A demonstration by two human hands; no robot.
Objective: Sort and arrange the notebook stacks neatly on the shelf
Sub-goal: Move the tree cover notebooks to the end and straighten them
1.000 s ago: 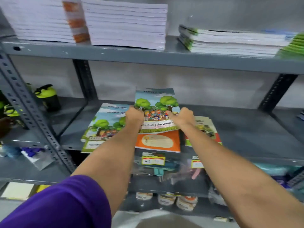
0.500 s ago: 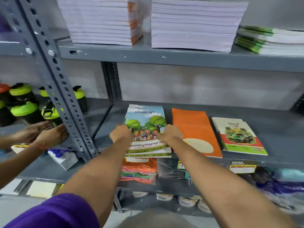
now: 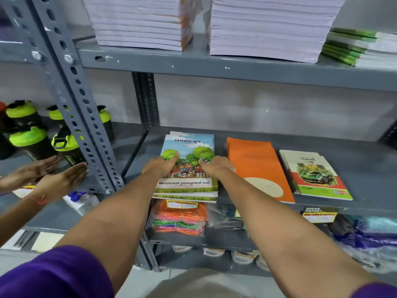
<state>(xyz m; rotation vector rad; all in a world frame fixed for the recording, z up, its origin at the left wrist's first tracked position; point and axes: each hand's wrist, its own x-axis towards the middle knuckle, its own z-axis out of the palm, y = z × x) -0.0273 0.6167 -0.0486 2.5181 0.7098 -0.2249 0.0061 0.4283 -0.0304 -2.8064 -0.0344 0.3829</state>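
The grey metal shelf [image 3: 363, 168] carried three stacks side by side: tree-cover notebooks [image 3: 189, 147] at left, orange notebooks [image 3: 255, 166] in the middle, car-cover notebooks [image 3: 315, 177] at right, all lying flat

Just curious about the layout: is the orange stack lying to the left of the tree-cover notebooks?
No, the orange stack lies to the right of the tree-cover notebooks, between them and the car-cover notebooks.

The single head-worn view looks forward and down, close over both forearms, at the grey shelf [image 3: 354, 168].
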